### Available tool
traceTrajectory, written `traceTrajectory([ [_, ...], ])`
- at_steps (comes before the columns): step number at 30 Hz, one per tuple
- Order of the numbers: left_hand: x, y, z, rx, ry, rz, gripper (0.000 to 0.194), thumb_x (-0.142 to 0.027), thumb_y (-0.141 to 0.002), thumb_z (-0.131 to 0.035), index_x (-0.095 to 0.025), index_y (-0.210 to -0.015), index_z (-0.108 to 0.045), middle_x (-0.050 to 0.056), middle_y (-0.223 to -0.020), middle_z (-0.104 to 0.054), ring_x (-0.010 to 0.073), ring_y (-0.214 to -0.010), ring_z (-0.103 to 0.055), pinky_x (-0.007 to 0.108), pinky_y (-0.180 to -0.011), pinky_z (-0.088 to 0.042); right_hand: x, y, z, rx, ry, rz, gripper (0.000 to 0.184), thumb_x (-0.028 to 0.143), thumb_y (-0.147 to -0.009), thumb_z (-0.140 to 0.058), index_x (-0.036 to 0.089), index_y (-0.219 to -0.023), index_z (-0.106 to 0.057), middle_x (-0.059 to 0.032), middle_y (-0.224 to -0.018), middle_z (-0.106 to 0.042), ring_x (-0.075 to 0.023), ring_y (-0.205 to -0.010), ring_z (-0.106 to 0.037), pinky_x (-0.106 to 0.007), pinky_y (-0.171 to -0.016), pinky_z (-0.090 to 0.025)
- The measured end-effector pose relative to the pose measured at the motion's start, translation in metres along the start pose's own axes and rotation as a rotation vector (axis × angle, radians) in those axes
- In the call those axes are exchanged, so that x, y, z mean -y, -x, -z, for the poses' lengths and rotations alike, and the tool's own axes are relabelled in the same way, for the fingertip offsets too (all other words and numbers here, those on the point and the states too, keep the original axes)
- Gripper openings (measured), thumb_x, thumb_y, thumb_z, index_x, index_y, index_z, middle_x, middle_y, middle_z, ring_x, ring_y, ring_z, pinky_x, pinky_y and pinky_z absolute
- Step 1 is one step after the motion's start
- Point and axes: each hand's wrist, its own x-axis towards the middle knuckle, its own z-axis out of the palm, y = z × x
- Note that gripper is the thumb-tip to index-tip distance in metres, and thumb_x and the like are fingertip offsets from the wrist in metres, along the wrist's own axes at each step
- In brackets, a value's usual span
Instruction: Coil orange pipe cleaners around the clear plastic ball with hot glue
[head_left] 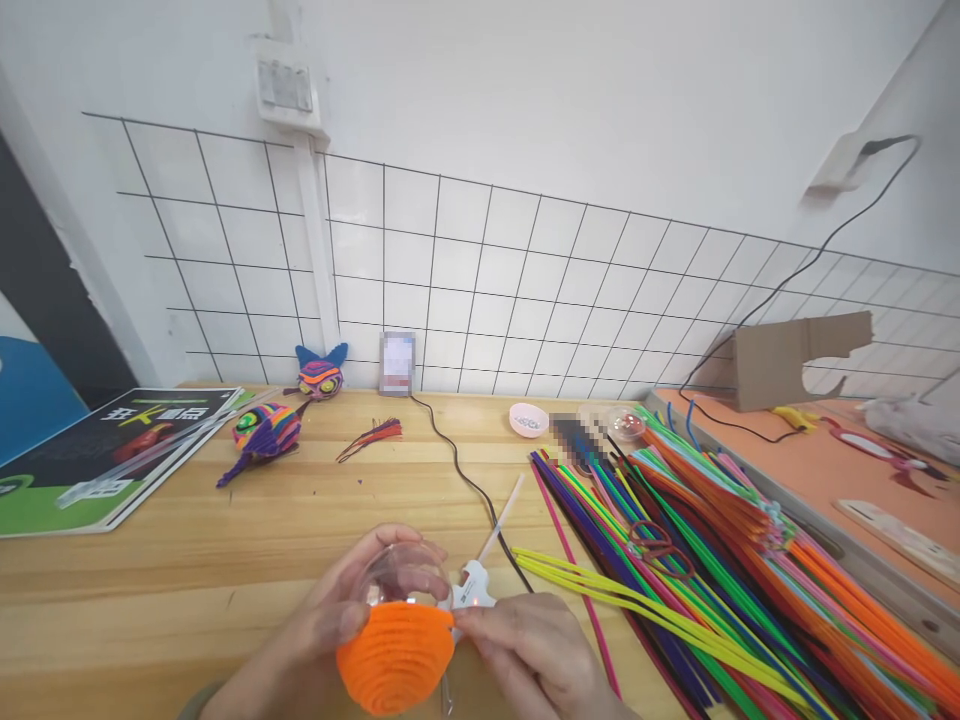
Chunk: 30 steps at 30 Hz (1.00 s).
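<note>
My left hand (330,610) is wrapped round a clear plastic ball (405,572), tilted above the table. Rows of orange pipe cleaner (396,655) cover its lower half, while the upper part is bare and see-through. At the ball's right edge, the thumb and forefinger of my right hand (532,645) pinch together at the end of the orange pipe cleaner, mostly hidden by the fingertips. Just behind that hand lies a white glue gun (472,585) with a small red light and a translucent glue stick (502,515) poking out of it.
Bundles of coloured pipe cleaners (675,540) spread over the right side, beside an orange board (847,470) with cardboard (795,360). A pink bowl (529,421), a phone (397,363), two wrapped figures (321,372) and a magazine (97,460) lie farther back. A black cable (457,465) crosses the table.
</note>
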Motion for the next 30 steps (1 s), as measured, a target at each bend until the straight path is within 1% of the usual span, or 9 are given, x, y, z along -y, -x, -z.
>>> traceTrajectory([
  [2, 0.003, 0.0, 0.001, 0.003, 0.038, -0.011, 0.05, -0.045, -0.056, -0.08, -0.021, -0.098, -0.068, 0.008, -0.088, -0.071, 0.0248, -0.084, -0.062, 0.036, -0.075, -0.044, 0.0, -0.001, -0.001, -0.022, 0.013, 0.037, 0.03, 0.015, -0.096, -0.044, 0.026, -0.12, -0.058, -0.0013, -0.072, -0.075, -0.0141, -0.055, -0.069, -0.021, -0.054, -0.052],
  [5, 0.008, -0.002, 0.002, -0.031, 0.101, -0.028, 0.044, -0.041, -0.056, -0.08, -0.023, -0.095, -0.069, 0.006, -0.086, -0.071, 0.0233, -0.082, -0.062, 0.035, -0.074, -0.045, -0.001, 0.0, -0.002, -0.027, 0.008, 0.063, 0.037, 0.012, -0.094, -0.044, 0.026, -0.127, -0.053, -0.002, -0.077, -0.076, -0.0142, -0.055, -0.069, -0.021, -0.053, -0.051],
  [9, 0.016, -0.007, 0.007, -0.132, 0.103, -0.066, 0.052, -0.049, -0.046, -0.082, -0.023, -0.089, -0.069, 0.007, -0.085, -0.069, 0.0265, -0.081, -0.061, 0.039, -0.071, -0.046, -0.002, 0.001, -0.004, -0.019, 0.023, 0.074, 0.041, 0.009, -0.091, -0.045, 0.024, -0.128, -0.052, -0.0027, -0.075, -0.076, -0.0146, -0.051, -0.068, -0.022, -0.05, -0.05],
  [12, 0.02, -0.008, 0.009, -0.163, 0.114, -0.085, 0.054, -0.051, -0.044, -0.081, -0.023, -0.088, -0.069, 0.007, -0.083, -0.067, 0.0279, -0.079, -0.061, 0.04, -0.069, -0.046, -0.003, 0.001, -0.008, -0.032, 0.029, 0.089, 0.041, 0.009, -0.092, -0.043, 0.023, -0.13, -0.051, -0.0023, -0.07, -0.075, -0.0144, -0.047, -0.066, -0.023, -0.046, -0.048],
  [14, 0.019, -0.006, 0.007, -0.169, 0.14, -0.096, 0.051, -0.05, -0.047, -0.08, -0.023, -0.09, -0.069, 0.007, -0.085, -0.068, 0.0282, -0.082, -0.061, 0.04, -0.071, -0.046, -0.004, 0.001, -0.011, -0.049, 0.038, 0.097, 0.041, 0.01, -0.093, -0.042, 0.023, -0.132, -0.049, -0.0011, -0.066, -0.073, -0.0141, -0.046, -0.065, -0.023, -0.045, -0.047],
  [17, 0.012, 0.001, 0.001, -0.184, 0.127, -0.043, 0.047, -0.046, -0.059, -0.077, -0.024, -0.099, -0.067, 0.008, -0.094, -0.069, 0.0304, -0.095, -0.061, 0.043, -0.084, -0.045, -0.006, 0.002, -0.016, -0.073, 0.049, 0.107, 0.042, 0.01, -0.094, -0.042, 0.023, -0.134, -0.047, -0.0003, -0.061, -0.071, -0.0136, -0.042, -0.061, -0.023, -0.041, -0.043],
  [20, 0.007, 0.007, -0.004, -0.193, 0.153, 0.001, 0.048, -0.045, -0.059, -0.079, -0.025, -0.101, -0.067, 0.008, -0.103, -0.07, 0.0315, -0.104, -0.06, 0.044, -0.092, -0.043, -0.007, 0.003, -0.017, -0.073, 0.042, 0.108, 0.043, 0.011, -0.095, -0.041, 0.022, -0.137, -0.044, -0.0017, -0.063, -0.072, -0.0138, -0.04, -0.06, -0.024, -0.039, -0.04],
  [26, 0.009, 0.008, -0.006, -0.232, 0.17, -0.011, 0.049, -0.045, -0.062, -0.076, -0.027, -0.108, -0.068, 0.007, -0.117, -0.07, 0.0333, -0.119, -0.054, 0.044, -0.099, -0.042, -0.006, 0.004, -0.018, -0.038, -0.009, 0.077, 0.044, 0.023, -0.099, -0.04, 0.022, -0.142, -0.037, -0.0051, -0.07, -0.073, -0.0179, -0.05, -0.067, -0.026, -0.047, -0.051],
  [30, 0.01, 0.006, -0.011, -0.275, 0.162, -0.028, 0.055, -0.045, -0.058, -0.079, -0.027, -0.109, -0.069, 0.007, -0.119, -0.07, 0.0339, -0.124, -0.051, 0.043, -0.101, -0.041, -0.006, 0.006, -0.02, -0.086, 0.022, 0.059, 0.047, 0.025, -0.097, -0.046, 0.022, -0.144, -0.037, -0.0039, -0.066, -0.07, -0.0172, -0.051, -0.065, -0.024, -0.047, -0.052],
])
